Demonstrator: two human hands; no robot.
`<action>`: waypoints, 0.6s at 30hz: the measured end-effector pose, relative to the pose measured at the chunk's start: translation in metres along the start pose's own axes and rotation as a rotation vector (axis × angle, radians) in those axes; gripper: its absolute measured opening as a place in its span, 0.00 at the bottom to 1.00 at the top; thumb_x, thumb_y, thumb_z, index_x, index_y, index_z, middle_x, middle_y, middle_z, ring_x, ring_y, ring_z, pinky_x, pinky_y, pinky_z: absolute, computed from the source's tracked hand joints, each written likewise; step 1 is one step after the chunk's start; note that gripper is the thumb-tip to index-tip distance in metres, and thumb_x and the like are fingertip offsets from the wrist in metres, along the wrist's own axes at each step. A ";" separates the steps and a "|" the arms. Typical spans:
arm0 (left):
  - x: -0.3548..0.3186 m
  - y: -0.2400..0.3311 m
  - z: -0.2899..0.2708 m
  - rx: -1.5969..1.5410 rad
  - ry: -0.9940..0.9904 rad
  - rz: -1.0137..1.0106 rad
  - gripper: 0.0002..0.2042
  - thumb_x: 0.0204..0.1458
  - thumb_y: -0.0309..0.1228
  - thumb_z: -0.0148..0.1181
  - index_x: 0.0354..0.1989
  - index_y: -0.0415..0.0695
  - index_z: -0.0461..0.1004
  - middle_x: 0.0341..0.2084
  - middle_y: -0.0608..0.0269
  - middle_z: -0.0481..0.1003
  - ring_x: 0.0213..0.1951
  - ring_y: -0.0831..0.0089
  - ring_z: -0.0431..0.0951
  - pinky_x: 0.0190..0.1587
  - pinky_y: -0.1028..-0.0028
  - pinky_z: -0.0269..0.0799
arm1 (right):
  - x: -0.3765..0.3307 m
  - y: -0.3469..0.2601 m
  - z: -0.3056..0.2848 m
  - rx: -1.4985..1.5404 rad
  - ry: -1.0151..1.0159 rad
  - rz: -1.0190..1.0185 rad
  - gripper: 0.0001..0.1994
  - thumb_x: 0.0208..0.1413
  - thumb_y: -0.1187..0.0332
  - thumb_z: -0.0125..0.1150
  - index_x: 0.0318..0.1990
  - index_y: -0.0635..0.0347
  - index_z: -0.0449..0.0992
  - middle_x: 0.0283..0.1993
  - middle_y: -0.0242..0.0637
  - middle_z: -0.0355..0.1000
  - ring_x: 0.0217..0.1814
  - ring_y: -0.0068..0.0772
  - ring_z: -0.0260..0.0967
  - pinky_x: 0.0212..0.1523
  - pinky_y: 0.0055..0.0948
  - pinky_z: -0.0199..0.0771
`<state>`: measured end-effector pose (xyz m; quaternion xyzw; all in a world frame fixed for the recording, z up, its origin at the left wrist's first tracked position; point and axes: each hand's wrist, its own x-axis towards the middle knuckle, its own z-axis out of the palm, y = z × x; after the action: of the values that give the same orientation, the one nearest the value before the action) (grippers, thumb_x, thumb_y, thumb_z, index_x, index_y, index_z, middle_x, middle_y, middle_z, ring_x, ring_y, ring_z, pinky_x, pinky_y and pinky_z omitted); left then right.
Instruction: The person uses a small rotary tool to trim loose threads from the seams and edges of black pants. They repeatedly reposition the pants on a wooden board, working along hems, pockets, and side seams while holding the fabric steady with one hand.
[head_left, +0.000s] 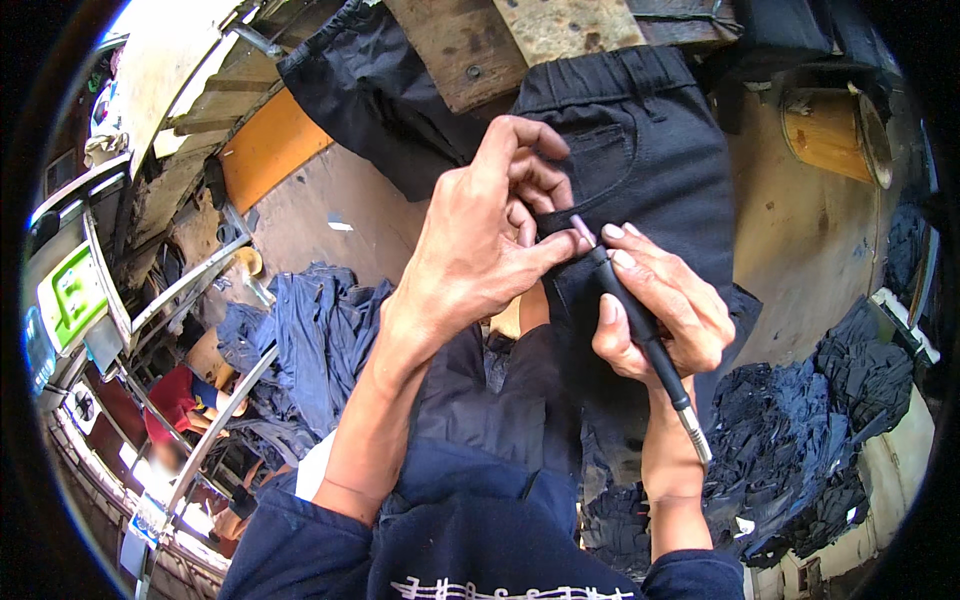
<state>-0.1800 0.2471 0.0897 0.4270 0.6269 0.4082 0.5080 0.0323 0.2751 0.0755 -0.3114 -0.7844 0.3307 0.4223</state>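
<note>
A pair of black trousers (650, 160) with an elastic waistband hangs spread in front of me, its curved front pocket facing up. At the pocket edge, my left hand (480, 225) is closed, fingers curled onto the cloth and thumb stretched toward the right hand. The exact pinch is partly hidden behind the fingers. My right hand (665, 305) grips a black pen-shaped rotary tool (637, 325) like a pencil. Its pinkish, rod-like tip touches or nearly touches the cloth beside my left thumb. A grey ribbed cable sleeve shows at its lower end.
Wooden boards (570, 30) lie over the waistband at the top. Blue garments (325, 320) are heaped at left, dark cloth (800, 430) at right. A wooden drum (835, 135) stands far right. Beyond a metal frame (220, 425), a person in red (172, 405) sits at lower left.
</note>
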 end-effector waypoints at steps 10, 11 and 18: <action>0.002 -0.005 -0.004 0.035 -0.039 0.009 0.31 0.46 0.20 0.81 0.58 0.39 0.70 0.38 0.60 0.82 0.37 0.81 0.80 0.31 0.84 0.73 | 0.007 -0.001 0.003 -0.026 -0.091 -0.043 0.14 0.50 0.76 0.68 0.44 0.77 0.84 0.37 0.57 0.85 0.47 0.58 0.88 0.54 0.55 0.89; 0.003 -0.006 -0.004 0.038 -0.037 0.015 0.31 0.46 0.20 0.81 0.58 0.39 0.70 0.38 0.60 0.82 0.38 0.81 0.80 0.31 0.84 0.74 | 0.006 0.000 0.003 -0.029 -0.094 -0.040 0.14 0.50 0.76 0.68 0.44 0.77 0.84 0.37 0.57 0.85 0.47 0.58 0.88 0.54 0.55 0.89; 0.001 -0.005 -0.003 0.009 -0.032 0.004 0.29 0.47 0.17 0.77 0.57 0.40 0.71 0.38 0.61 0.82 0.38 0.81 0.79 0.32 0.83 0.74 | 0.005 -0.004 0.004 -0.037 -0.079 0.009 0.13 0.50 0.77 0.70 0.43 0.73 0.85 0.39 0.55 0.85 0.48 0.56 0.88 0.56 0.54 0.89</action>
<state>-0.1842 0.2461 0.0851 0.4370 0.6197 0.3995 0.5152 0.0258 0.2756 0.0796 -0.3094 -0.8051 0.3301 0.3836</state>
